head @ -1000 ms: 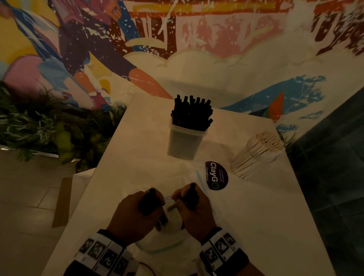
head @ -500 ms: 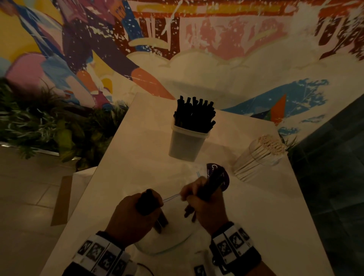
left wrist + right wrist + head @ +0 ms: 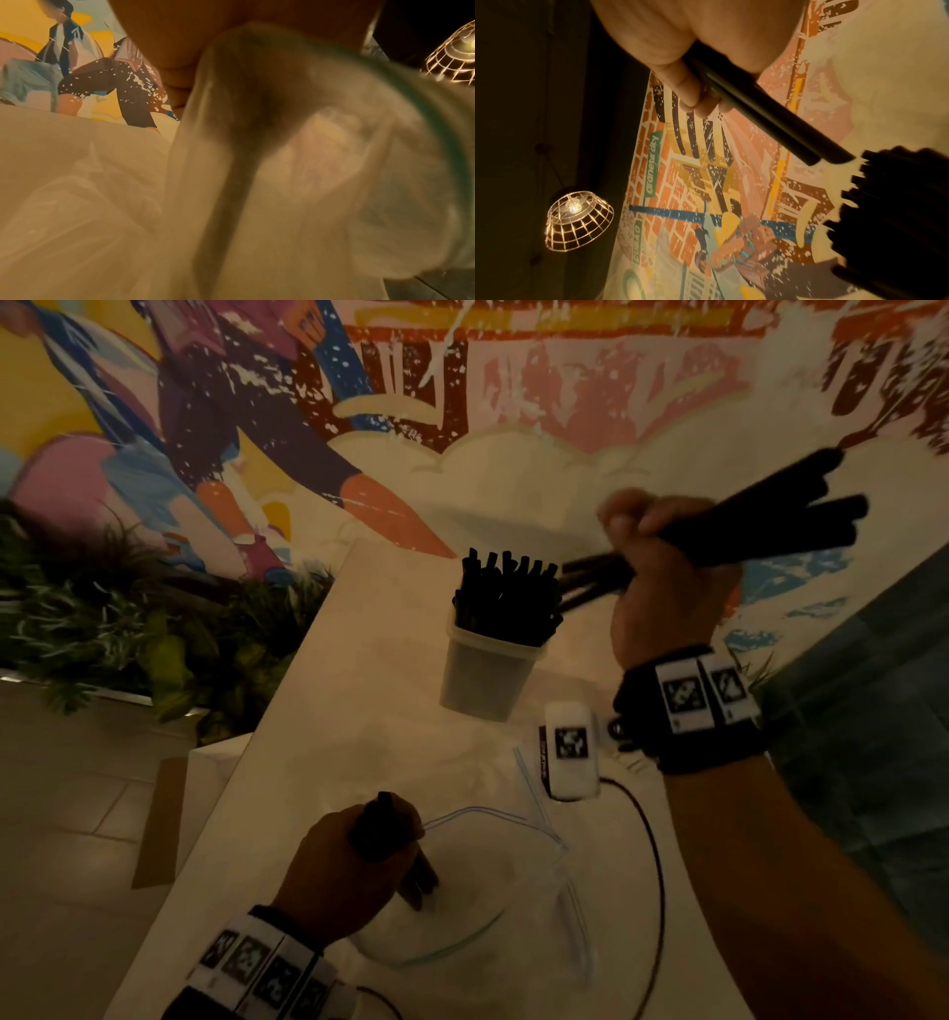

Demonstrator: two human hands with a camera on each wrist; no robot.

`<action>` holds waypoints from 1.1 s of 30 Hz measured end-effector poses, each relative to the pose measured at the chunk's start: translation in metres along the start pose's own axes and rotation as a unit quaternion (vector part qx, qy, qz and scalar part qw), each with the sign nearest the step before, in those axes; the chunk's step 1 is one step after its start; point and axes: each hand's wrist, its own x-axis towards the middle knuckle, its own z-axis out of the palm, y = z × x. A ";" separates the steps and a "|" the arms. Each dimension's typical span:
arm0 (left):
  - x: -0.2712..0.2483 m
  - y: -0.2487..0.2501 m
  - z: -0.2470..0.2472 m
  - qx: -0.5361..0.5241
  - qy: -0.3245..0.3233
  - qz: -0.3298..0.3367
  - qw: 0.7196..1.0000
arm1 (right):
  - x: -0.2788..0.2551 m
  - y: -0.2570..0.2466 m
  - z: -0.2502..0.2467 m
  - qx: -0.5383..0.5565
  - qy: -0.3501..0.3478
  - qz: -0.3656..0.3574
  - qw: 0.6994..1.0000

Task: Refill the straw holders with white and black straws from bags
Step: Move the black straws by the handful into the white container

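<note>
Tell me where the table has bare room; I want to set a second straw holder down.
Bare tabletop lies left of the white plastic holder of black straws, up to the table's left edge. The near middle is crowded: clear plastic bag, left hand. The right hand with a bunch of black straws fills the air beside the holder.

— Where are the black straws?
— One bundle [image 3: 744,526] lies nearly level in the air, its ends just beside the holder [image 3: 488,675]. A few more [image 3: 382,824] stand in the clear bag [image 3: 477,880].
— And the holder?
— A pale tub, upright mid-worktop, packed with black straws. The bag lies open near the front edge.
</note>
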 end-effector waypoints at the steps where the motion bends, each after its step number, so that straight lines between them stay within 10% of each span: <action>1: 0.000 0.000 0.000 0.006 0.001 0.000 1.000 | 0.011 0.005 0.006 0.006 0.011 -0.019 1.000; 14: -0.001 0.000 -0.002 -0.008 0.000 0.011 1.000 | -0.003 0.122 -0.013 -0.183 -0.006 0.160 0.970; 25: 0.002 0.000 -0.002 -0.003 -0.002 0.007 1.000 | 0.008 0.116 -0.028 -0.573 -0.056 0.206 0.791; 33: 0.001 -0.002 -0.002 -0.018 0.000 0.018 1.000 | 0.036 0.086 -0.005 -0.457 0.000 -0.073 0.886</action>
